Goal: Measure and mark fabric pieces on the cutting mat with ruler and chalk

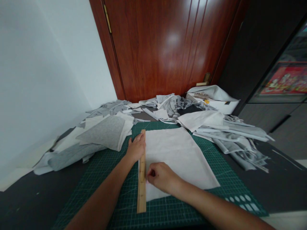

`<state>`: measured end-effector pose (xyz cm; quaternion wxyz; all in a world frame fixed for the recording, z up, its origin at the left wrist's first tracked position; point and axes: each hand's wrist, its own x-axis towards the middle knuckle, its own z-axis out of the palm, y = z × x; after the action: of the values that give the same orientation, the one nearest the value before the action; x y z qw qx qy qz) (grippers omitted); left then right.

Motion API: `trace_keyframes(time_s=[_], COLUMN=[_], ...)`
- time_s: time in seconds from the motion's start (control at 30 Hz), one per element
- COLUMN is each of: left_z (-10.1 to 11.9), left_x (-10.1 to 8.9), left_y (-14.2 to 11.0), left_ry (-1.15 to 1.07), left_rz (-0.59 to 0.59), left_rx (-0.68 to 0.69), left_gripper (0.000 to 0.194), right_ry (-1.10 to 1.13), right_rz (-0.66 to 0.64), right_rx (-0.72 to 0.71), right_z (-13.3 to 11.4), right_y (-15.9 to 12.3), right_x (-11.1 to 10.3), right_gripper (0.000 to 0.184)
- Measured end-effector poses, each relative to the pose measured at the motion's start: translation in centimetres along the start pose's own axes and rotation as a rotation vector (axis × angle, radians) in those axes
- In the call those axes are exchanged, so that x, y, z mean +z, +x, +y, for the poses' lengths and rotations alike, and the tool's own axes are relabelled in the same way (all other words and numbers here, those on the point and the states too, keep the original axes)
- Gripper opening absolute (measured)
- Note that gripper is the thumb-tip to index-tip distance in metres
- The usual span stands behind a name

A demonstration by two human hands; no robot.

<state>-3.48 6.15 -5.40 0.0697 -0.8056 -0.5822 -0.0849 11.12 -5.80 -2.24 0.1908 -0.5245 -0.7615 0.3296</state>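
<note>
A white piece of fabric (177, 153) lies spread on a green cutting mat (120, 198). Along its left edge runs a wooden ruler (142, 191), pointing away from me. My left hand (137, 147) presses on the upper part of the ruler with its fingers stretched out flat. Lower down, my right hand (161, 175) is curled in a pinch over the fabric, close beside the ruler's right edge. Whatever its fingertips hold is too small or hidden to make out.
Grey and white fabric pieces (103, 132) are heaped at the left. More folded fabric (230, 134) lies at the right, partly over the mat. A white box (220, 105) with cloth stands at the back right. Behind the table is a brown door (163, 48).
</note>
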Motion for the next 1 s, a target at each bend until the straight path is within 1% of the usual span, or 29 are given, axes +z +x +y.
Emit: trace_keyframes(time_s=[0.2,0.37,0.53,0.57,0.6,0.63,0.7,0.73,0.77,0.8,0.87,0.9,1.0], left_z=[-0.2,-0.1,-0.1,-0.1,-0.2,-0.2,-0.2,-0.2,-0.2,-0.2,-0.2,-0.2,-0.3], left_x=[0.4,0.2,0.3,0.3,0.4,0.4,0.4,0.3,0.3,0.2,0.1,0.1,-0.1], left_y=[0.1,0.1,0.1,0.1,0.1,0.0,0.0,0.0,0.0,-0.1,-0.1,-0.1,-0.1], left_ry=[0.007,0.010,0.002,-0.002,-0.006,-0.010,-0.020,-0.024,-0.028,-0.032,-0.039,-0.043,-0.061], left_rz=[0.015,0.000,0.009,0.010,0.011,0.014,0.022,0.025,0.027,0.027,0.030,0.031,0.034], left_rx=[0.008,0.008,0.004,0.002,0.000,-0.001,0.001,0.003,0.007,0.011,0.012,0.009,-0.012], left_gripper=[0.047,0.048,0.047,0.047,0.047,0.047,0.047,0.047,0.047,0.047,0.047,0.046,0.045], right_ry=[-0.065,-0.057,-0.044,-0.035,-0.010,0.038,0.204,0.303,0.395,0.463,0.513,0.503,0.386], right_rz=[0.059,0.055,0.075,0.060,0.017,-0.054,-0.220,-0.274,-0.291,-0.264,-0.132,-0.043,0.318], right_rx=[-0.045,-0.044,-0.053,-0.055,-0.057,-0.052,-0.022,0.001,0.029,0.055,0.093,0.086,0.013], right_z=[-0.1,0.0,0.1,0.0,-0.1,-0.2,-0.2,-0.2,0.1,0.5,2.0,3.1,7.9], right_y=[-0.2,-0.3,-0.3,-0.4,-0.6,-0.9,-1.3,-1.4,-1.3,-1.1,-0.3,0.3,1.5], right_x=[0.7,0.7,0.8,0.8,0.9,0.8,0.6,0.2,-0.3,-1.0,-3.0,-4.2,-7.8], right_gripper=[0.018,0.017,0.018,0.017,0.016,0.014,0.012,0.012,0.011,0.011,0.009,0.008,0.010])
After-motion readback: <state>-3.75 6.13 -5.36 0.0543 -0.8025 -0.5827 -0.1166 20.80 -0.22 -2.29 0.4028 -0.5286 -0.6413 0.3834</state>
